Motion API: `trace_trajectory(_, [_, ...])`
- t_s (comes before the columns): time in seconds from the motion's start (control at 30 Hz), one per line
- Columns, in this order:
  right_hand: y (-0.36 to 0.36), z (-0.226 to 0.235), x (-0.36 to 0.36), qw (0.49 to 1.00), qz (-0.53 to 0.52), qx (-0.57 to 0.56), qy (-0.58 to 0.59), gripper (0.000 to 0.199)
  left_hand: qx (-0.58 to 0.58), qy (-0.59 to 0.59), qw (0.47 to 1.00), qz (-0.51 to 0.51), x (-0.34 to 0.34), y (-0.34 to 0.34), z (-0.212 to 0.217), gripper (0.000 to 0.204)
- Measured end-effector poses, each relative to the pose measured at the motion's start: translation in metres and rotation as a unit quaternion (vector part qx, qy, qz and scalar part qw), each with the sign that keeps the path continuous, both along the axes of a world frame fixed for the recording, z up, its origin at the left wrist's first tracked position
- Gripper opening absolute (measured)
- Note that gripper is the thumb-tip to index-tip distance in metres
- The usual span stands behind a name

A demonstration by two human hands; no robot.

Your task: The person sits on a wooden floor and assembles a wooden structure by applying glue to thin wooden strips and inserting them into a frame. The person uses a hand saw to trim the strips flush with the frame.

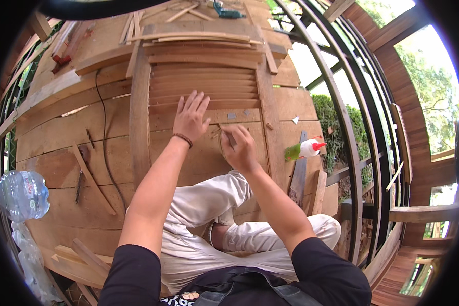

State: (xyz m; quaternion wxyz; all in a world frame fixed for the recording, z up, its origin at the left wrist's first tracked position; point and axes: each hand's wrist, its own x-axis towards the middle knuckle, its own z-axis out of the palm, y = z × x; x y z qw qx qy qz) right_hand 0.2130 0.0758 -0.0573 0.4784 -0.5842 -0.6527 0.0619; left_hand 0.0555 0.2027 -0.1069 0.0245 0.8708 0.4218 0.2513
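A wooden louvre frame [139, 117] lies flat in front of me, with several slats [204, 81] set across between its two side rails. My left hand [191, 115] is spread out, palm down, its fingertips over the lowest slat. My right hand [239, 148] is curled, thumb and fingers together, above the boards inside the frame. Whatever its fingertips may pinch is too small or hidden to make out. Thin light bits lie just beside those fingertips. Small grey squares [231, 116] lie on the board beyond my right hand.
At the right, a green-and-white glue bottle [307, 149] with a red tip lies by a saw blade [298, 176]. A black cable [105, 127] and a thin wood strip [92, 178] are at the left, near a large plastic bottle [28, 195]. A teal power tool [229, 12] lies far ahead.
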Motion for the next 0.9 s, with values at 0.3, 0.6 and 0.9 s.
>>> trace_trajectory(0.3, [0.113, 0.007, 0.041, 0.973, 0.006, 0.179, -0.148, 0.028, 0.033, -0.007, 0.999, 0.030, 0.018, 0.023, -0.009, 0.058])
trace_trajectory(0.6, [0.158, -0.038, 0.051, 0.964, -0.063, 0.202, -0.161, 0.032, 0.045, -0.002, 0.998, 0.037, 0.018, 0.028, -0.020, 0.058])
trace_trajectory(0.9, [0.061, 0.008, 0.055, 0.991, 0.027, -0.008, -0.132, 0.026, 0.043, -0.030, 0.998, 0.027, 0.019, 0.026, -0.019, 0.053])
